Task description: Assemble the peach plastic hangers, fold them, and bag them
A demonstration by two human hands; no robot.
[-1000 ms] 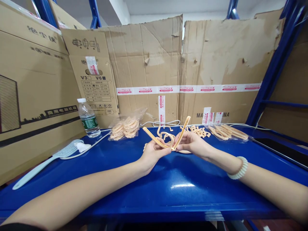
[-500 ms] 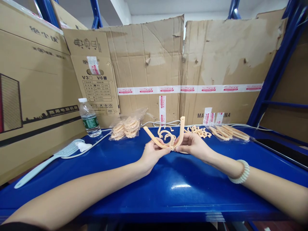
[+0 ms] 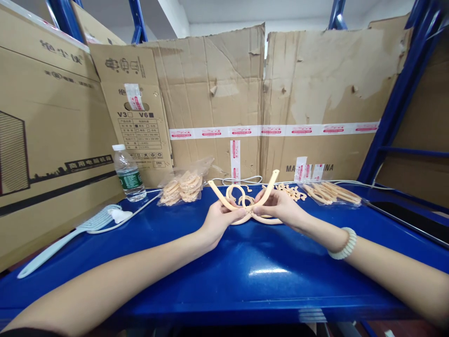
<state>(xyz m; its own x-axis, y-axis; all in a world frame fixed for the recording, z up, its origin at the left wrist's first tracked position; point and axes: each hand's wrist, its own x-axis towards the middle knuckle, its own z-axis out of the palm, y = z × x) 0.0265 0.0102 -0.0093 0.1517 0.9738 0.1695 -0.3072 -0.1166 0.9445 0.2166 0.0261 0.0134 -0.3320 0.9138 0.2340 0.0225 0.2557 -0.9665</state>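
My left hand (image 3: 218, 223) pinches a light tan curved strip (image 3: 218, 194), whose free end points up and left. A second curved strip (image 3: 269, 187), with a small hole near its tip, is gripped by my right hand (image 3: 282, 209). The two strips' lower ends come together between my fingertips; whether they are joined I cannot tell. Just behind and below them lie rounded tan loops (image 3: 267, 221), partly hidden by my hands, and a ring-shaped piece (image 3: 235, 187) shows between the strips.
At the back stand a bagged bundle of tan pieces (image 3: 189, 186), small loose hooked pieces (image 3: 293, 192) and bagged long strips (image 3: 331, 193). A water bottle (image 3: 129, 180) and pale blue hairbrush (image 3: 63, 241) are left; a dark flat device (image 3: 410, 222) is right. Cardboard (image 3: 210, 107) walls the blue table (image 3: 217, 285).
The right strip has swung outward, its tip leaning further right. The two strips now spread more widely, and more of the loops behind them shows. The view has shifted slightly.
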